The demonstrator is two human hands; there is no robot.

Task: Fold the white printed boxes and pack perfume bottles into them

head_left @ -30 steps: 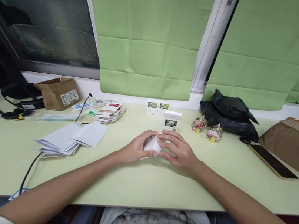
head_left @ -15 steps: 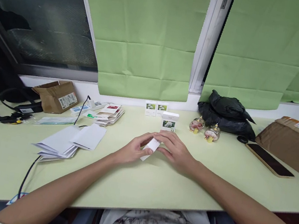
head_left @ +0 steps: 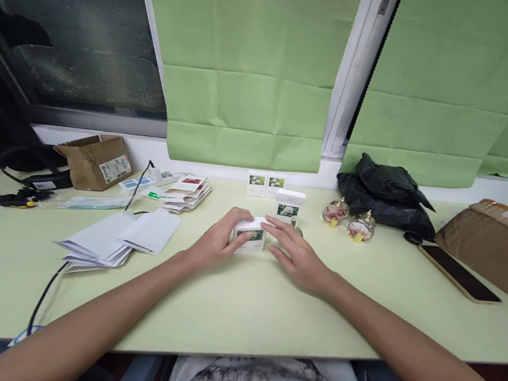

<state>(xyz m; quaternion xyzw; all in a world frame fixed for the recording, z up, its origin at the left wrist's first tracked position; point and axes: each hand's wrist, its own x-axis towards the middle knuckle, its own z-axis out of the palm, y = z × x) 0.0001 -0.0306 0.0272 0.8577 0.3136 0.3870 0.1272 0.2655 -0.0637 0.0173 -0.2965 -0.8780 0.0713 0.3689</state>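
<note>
Small white cardboard box with a flower picture: assembled and upright at mid-table, toward the far edge. Left hand grasps its left side, thumb in front; right hand lies open, fingertips on its right top corner (not clasping). Identical boxes stand behind; loose white sheets remain at left.

Both hands meet at a small white box with a flower picture, standing on the pale green desk. The left hand grips its left side and top; the right hand touches its right edge with fingers spread. A similar upright box stands just behind.
</note>
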